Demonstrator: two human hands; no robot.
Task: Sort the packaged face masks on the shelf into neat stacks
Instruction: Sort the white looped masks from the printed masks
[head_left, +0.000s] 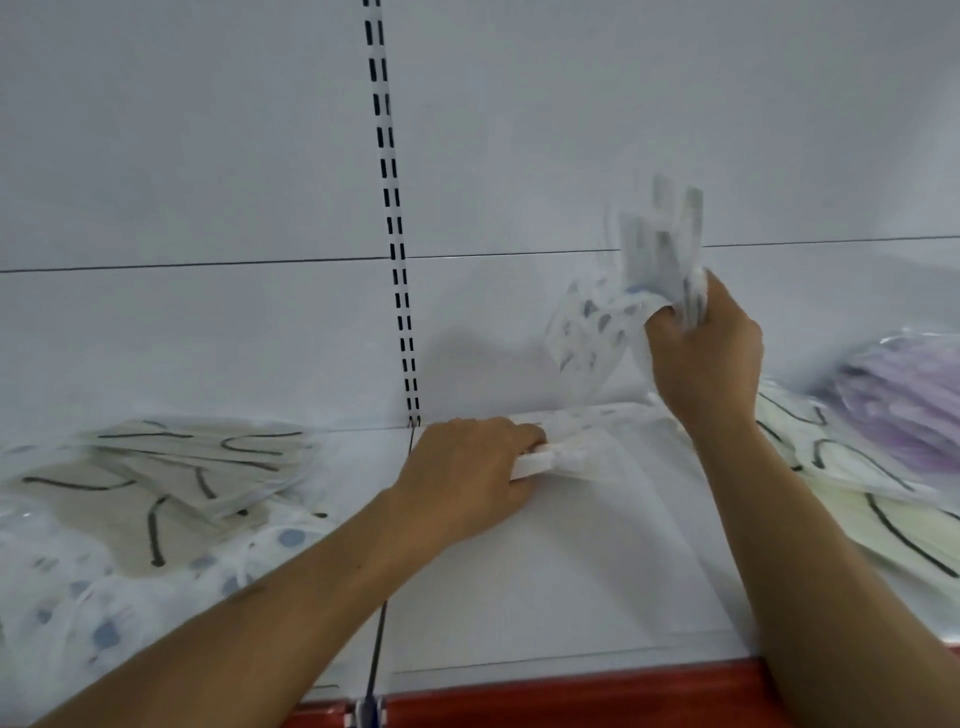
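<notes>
Firmly, fingers (661, 321) around mask packets (662, 244)

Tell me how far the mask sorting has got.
Done: no neat stack shows yet. In hand: the right hand holds a bunch of patterned packs raised above the shelf; the left hand grips white packs lying on it. Left: beige packs and blue-dotted packs at left, cream packs and purple packs at right, all in loose fanned heaps.

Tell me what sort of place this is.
Likely a shop: a white shelf with a red front edge, a slotted upright on the back panel, and loose piles of packaged face masks.
</notes>
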